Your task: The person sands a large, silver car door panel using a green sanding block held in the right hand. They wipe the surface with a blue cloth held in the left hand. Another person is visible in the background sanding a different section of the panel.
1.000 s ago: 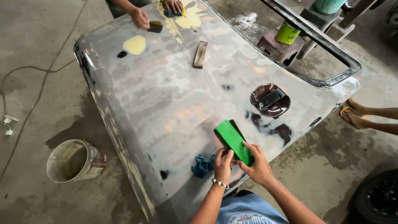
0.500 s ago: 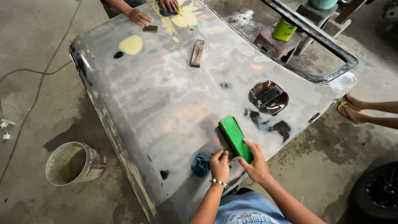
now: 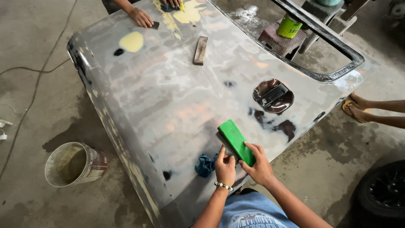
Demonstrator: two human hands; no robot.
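A large bare-metal car panel [image 3: 177,97] lies flat in front of me, wet and mottled with dark spots and yellow filler patches. A green sanding block [image 3: 235,140] rests on its near edge. My left hand [image 3: 225,169] grips the block's near left side, and my right hand [image 3: 258,166] holds its near right end. A crumpled blue rag [image 3: 206,164] lies on the panel just left of my left hand. A recessed handle pocket [image 3: 273,96] sits beyond the block.
A dirty bucket [image 3: 74,164] stands on the concrete floor at left. A wooden sanding block [image 3: 200,50] lies on the panel's far part. Another person's hand [image 3: 141,17] works at the far edge. Someone's sandalled feet [image 3: 358,107] are at right, a tyre [image 3: 382,194] at lower right, a green can [image 3: 289,26] on a stool.
The green block and both my hands have shifted slightly to the right along the panel's near edge. The other person's hands keep working at the far edge.
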